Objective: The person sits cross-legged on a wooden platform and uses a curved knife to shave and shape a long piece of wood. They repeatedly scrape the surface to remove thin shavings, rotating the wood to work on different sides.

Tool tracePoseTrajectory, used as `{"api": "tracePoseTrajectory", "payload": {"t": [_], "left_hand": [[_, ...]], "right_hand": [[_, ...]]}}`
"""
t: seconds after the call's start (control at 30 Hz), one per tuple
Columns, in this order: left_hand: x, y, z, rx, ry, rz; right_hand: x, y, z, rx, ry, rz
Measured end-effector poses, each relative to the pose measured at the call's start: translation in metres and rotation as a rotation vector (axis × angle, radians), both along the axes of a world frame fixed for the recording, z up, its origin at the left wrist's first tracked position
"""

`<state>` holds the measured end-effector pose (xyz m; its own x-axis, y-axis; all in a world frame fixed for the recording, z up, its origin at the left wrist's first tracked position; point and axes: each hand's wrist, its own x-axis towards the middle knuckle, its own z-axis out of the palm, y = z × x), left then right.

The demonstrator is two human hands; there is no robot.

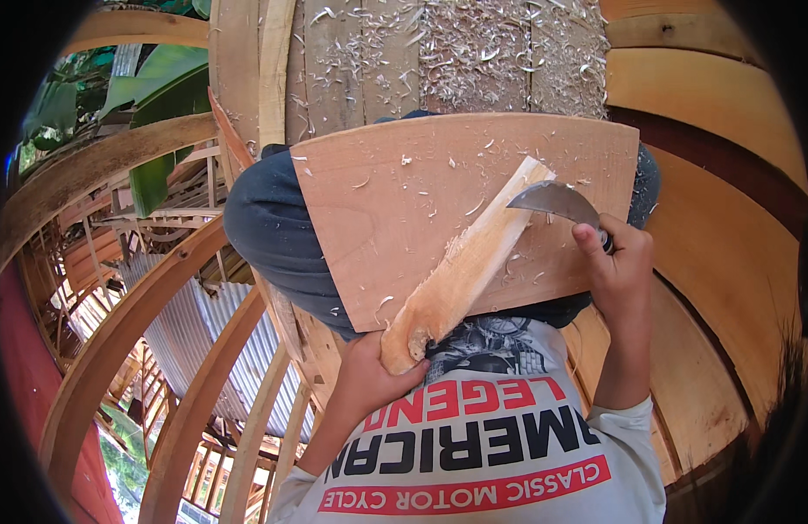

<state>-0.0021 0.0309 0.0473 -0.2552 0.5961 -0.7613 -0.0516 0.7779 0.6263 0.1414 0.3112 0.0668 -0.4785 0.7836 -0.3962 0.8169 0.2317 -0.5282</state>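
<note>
A pale piece of wood [461, 271] lies slantwise over a flat wooden board [369, 210] that rests across my lap. Its near end, with a dark rough knot, is gripped by my left hand [373, 375], close to my shirt. My right hand [618, 262] is wrapped round the handle of a curved knife [557, 201]. The blade points left, over the wood's far end; whether it touches the wood I cannot tell. Small curled shavings dot the board, and the wood's left edge looks roughly cut.
Wood shavings [474, 52] cover the plank floor [334, 79] ahead of me. Curved wooden slats [701, 96] rise on the right, and wooden rails [133, 341] line the left. Beyond the rails show corrugated metal sheets [247, 341] and large green leaves [159, 83].
</note>
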Motion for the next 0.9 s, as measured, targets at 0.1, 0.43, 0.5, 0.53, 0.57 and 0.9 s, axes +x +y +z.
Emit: {"api": "tracePoseTrajectory", "payload": {"t": [0.1,0.43,0.5,0.53,0.57,0.9], "left_hand": [[-0.012,0.007,0.008,0.006,-0.142,0.035],[-0.022,-0.023,0.03,0.287,-0.32,0.239],[-0.032,-0.004,0.042,0.399,-0.278,0.228],[-0.034,0.004,0.049,0.417,-0.283,0.236],[-0.036,0.014,0.052,0.434,-0.3,0.241],[-0.033,0.125,0.092,0.723,-0.429,0.182]], "right_hand": [[-0.001,0.002,-0.009,0.003,0.119,-0.014],[-0.019,0.006,-0.016,-0.484,0.693,-0.048],[-0.016,0.006,-0.014,-0.689,0.798,-0.171],[-0.014,0.006,-0.013,-0.713,0.766,-0.144],[-0.01,0.007,-0.012,-0.731,0.724,-0.124],[0.012,0.016,-0.024,-0.834,0.73,-0.26]]}}
